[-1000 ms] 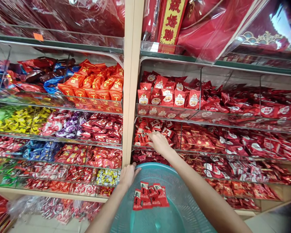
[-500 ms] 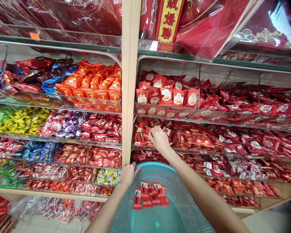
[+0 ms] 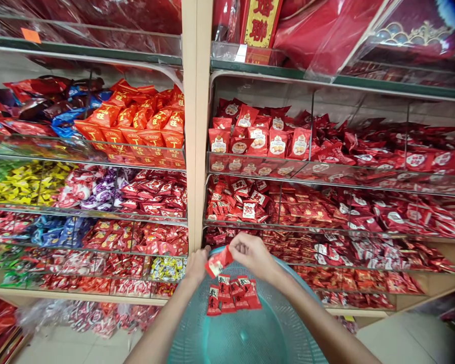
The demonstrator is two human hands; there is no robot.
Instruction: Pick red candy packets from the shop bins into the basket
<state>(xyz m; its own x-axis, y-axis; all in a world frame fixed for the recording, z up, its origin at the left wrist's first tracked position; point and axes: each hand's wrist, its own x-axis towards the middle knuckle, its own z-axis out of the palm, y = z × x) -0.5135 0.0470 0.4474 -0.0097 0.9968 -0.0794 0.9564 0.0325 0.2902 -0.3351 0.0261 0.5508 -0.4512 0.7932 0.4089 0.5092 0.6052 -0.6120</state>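
My right hand (image 3: pixel 252 256) pinches a red candy packet (image 3: pixel 218 262) with a pale patch and holds it above the far side of a teal plastic basket (image 3: pixel 246 336). On the basket floor several red candy packets with black characters on white (image 3: pixel 233 296) lie side by side. At the basket's left rim my left hand (image 3: pixel 196 265) is closed on the edge, its fingertips partly hidden. Just beyond the basket, a shelf compartment holds similar red packets (image 3: pixel 237 199).
Clear-fronted shelves (image 3: pixel 364 182) of wrapped sweets spread to both sides, split by a wooden upright (image 3: pixel 196 126). Orange packets (image 3: pixel 136 121) fill an upper left compartment. Bagged sweets (image 3: pixel 98 318) lie low at the left, near the tiled floor (image 3: pixel 413 338).
My right hand has come down from the shelf compartment to above the basket, now with a red candy packet in its fingers. My left hand stays at the rim.
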